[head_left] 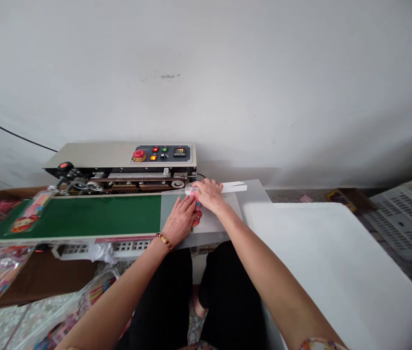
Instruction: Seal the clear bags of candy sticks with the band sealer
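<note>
"Head view: your grip?"
"Your left hand (180, 221) and right hand (209, 193) partly cover a slim pink-and-red plastic-looking packet (198, 215); pinched or not, I can't tell. It's on a smooth grey plate (259, 192), beside the flat green belt (118, 214)."

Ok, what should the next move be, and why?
Probably ease the packet left onto the green belt: the left hand and right hand are on it near the right end of the machine, and a similar packet lies at the belt's left end.
</note>
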Available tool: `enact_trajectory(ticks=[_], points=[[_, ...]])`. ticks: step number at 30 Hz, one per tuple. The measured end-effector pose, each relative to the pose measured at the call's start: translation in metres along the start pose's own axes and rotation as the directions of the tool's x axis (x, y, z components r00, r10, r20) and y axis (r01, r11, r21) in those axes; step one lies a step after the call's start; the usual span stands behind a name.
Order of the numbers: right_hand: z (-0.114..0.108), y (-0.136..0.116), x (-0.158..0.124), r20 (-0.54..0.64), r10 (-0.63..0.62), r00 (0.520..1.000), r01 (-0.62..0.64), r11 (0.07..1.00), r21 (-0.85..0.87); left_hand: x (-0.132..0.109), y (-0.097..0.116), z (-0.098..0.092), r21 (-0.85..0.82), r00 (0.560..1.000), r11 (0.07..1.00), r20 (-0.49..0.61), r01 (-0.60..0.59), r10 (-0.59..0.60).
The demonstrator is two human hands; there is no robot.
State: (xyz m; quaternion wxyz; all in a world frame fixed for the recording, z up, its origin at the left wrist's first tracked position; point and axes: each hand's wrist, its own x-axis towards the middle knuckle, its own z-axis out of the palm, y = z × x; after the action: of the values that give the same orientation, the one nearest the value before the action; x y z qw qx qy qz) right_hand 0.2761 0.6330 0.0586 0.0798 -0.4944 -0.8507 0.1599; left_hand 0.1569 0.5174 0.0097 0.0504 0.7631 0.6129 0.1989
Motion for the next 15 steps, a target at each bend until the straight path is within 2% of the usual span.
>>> enact_trajectory(ticks=[2, 5, 8, 11, 15], points=[[0.001, -0.002, 0.000, -0.010, -0.009, 1.000, 0.009, 1.000, 0.002, 0.000, 0.000, 0.000, -0.007, 1.000, 1.000, -0.002, -0.006, 0.006], [-0.002, 0.000, -0.003, 0.034, -0.017, 0.999, 0.015, 0.999, 0.052, 0.000, 0.001, 0.000, -0.011, 1.000, 1.000, -0.011, 0.001, -0.002], [-0.006, 0.015, -0.016, -0.019, -0.014, 1.000, 0.017, 0.990, 0.143, 0.000, 0.002, 0.000, 0.001, 1.000, 1.000, -0.022, 0.012, -0.012], [-0.011, 0.043, -0.044, -0.121, 0.023, 0.992, -0.004, 0.987, 0.158, -0.002, 0.003, -0.001, 0.022, 0.999, 0.999, -0.026, 0.030, -0.029], [-0.017, 0.091, -0.108, -0.244, 0.058, 0.968, -0.024, 0.990, 0.141, -0.007, -0.004, -0.002, 0.031, 0.998, 0.998, -0.027, 0.060, -0.059]])
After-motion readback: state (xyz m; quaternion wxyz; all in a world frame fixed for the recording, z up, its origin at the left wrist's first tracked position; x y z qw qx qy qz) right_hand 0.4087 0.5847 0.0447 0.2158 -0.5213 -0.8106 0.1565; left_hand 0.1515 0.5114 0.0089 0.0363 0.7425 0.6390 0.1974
